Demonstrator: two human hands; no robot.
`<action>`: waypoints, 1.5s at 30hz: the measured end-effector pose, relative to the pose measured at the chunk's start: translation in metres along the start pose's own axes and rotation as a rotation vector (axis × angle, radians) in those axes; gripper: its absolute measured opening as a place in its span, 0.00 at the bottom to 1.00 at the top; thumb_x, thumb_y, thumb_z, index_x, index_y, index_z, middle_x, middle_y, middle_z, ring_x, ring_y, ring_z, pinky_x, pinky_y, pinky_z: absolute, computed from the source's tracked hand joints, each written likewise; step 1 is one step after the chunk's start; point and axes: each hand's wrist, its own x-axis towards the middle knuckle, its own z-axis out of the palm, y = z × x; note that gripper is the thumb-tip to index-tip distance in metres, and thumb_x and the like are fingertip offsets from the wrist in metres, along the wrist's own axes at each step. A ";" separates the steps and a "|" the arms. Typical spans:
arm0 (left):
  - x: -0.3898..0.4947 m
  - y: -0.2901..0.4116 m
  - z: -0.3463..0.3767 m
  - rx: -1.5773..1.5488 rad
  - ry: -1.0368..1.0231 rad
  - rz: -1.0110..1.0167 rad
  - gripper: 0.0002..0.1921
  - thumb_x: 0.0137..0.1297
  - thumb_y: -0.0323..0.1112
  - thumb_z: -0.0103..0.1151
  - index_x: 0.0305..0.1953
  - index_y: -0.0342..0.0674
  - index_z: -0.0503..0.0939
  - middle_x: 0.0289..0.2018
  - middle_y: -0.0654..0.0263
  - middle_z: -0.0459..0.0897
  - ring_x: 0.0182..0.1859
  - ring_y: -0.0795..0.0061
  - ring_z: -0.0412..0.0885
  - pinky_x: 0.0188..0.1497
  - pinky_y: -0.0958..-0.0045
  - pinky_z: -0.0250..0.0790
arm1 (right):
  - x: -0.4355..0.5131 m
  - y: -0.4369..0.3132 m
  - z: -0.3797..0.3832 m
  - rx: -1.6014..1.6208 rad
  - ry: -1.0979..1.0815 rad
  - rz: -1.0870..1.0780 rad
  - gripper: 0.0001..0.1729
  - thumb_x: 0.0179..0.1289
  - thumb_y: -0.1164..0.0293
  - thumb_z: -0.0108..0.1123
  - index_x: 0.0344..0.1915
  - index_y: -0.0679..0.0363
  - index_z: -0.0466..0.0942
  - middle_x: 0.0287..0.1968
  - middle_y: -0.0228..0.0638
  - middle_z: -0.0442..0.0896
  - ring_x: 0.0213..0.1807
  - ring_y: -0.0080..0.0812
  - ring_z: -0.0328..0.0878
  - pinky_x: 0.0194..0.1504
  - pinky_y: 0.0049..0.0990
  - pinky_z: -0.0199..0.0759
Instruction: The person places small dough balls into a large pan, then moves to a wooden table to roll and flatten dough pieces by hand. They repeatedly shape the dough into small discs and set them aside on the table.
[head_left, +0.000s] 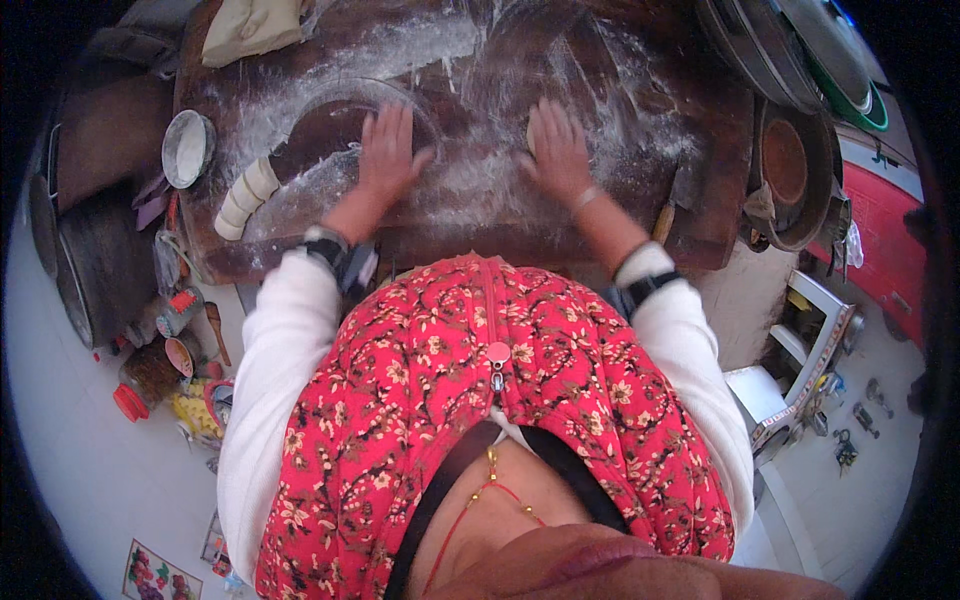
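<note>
My left hand (388, 154) lies palm down, fingers spread a little, over the floured wooden board (480, 202); nothing shows in its grasp. My right hand (556, 150) is also palm down on the board, with the edge of a pale piece of dough (531, 139) showing beside its fingers. Whether the palm presses on that dough is hidden, and both hands are slightly blurred. A row of several cut dough pieces (246, 196) rests left of my left hand. Farther off at the upper left lies a large slab of dough (251, 28). White flour is smeared around both hands.
A metal bowl of flour (187, 148) stands at the board's left edge. A cleaver with a wooden handle (664, 222) lies at the right. Round pans and sieves (795, 60) are stacked at the upper right, above a large pot (787, 165). Jars (180, 311) stand at the lower left.
</note>
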 end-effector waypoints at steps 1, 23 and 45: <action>-0.030 0.012 -0.009 -0.011 -0.064 0.032 0.47 0.61 0.56 0.66 0.73 0.31 0.62 0.74 0.47 0.62 0.77 0.47 0.56 0.78 0.42 0.45 | -0.034 -0.015 -0.001 0.074 0.039 0.013 0.52 0.59 0.44 0.66 0.76 0.59 0.61 0.79 0.46 0.57 0.81 0.47 0.52 0.75 0.51 0.48; 0.061 -0.022 -0.061 -0.054 -0.049 -0.168 0.43 0.65 0.55 0.62 0.72 0.31 0.62 0.72 0.46 0.66 0.77 0.46 0.58 0.77 0.42 0.46 | 0.043 0.013 -0.080 0.215 -0.016 0.158 0.55 0.59 0.47 0.68 0.76 0.67 0.56 0.81 0.53 0.50 0.83 0.53 0.46 0.78 0.54 0.44; 0.047 0.096 -0.146 0.028 -0.156 -0.005 0.45 0.62 0.53 0.65 0.73 0.30 0.61 0.75 0.46 0.60 0.80 0.48 0.51 0.78 0.38 0.38 | -0.057 0.055 -0.157 0.051 -0.130 -0.014 0.56 0.56 0.47 0.69 0.76 0.66 0.57 0.80 0.51 0.54 0.81 0.51 0.50 0.78 0.51 0.44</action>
